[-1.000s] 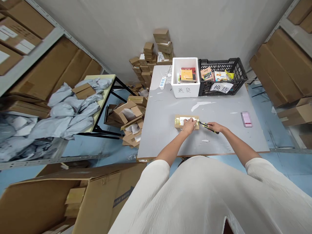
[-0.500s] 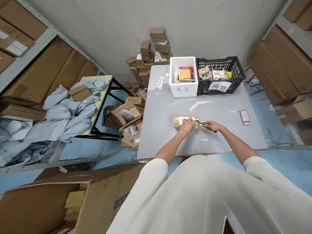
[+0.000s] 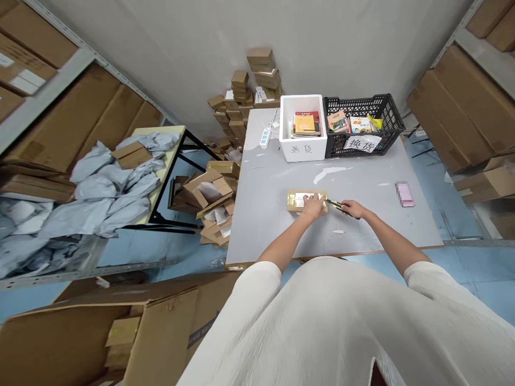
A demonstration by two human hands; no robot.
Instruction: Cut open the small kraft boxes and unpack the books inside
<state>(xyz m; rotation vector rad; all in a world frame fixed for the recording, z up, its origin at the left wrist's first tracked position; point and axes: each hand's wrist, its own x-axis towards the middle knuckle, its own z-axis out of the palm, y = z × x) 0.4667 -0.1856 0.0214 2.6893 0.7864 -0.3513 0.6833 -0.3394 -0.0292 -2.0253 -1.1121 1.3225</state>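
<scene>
A small taped cardboard box (image 3: 290, 201) with a white label lies on the grey table (image 3: 261, 225). My left hand (image 3: 315, 205) is on top of its right part, fingers bent over the label and holding it against the tabletop. In my right hand (image 3: 353, 208) is a black and yellow utility knife (image 3: 340, 207), gripped with the fingers closed round the handle. The knife points left, its tip close to the box's right end. Whether the blade touches the tape is too small to tell.
At the table's back stand a white foam box (image 3: 303, 150) and a black crate (image 3: 365, 139), both with books. A power strip (image 3: 265, 138) lies left, a pink pixelated item (image 3: 404, 194) right. Opened cartons (image 3: 213, 198) and a side table with grey parcels (image 3: 104, 182) are to the left.
Both my hands have shifted slightly to the right, the knife moving with the right one. The box stays almost in place.
</scene>
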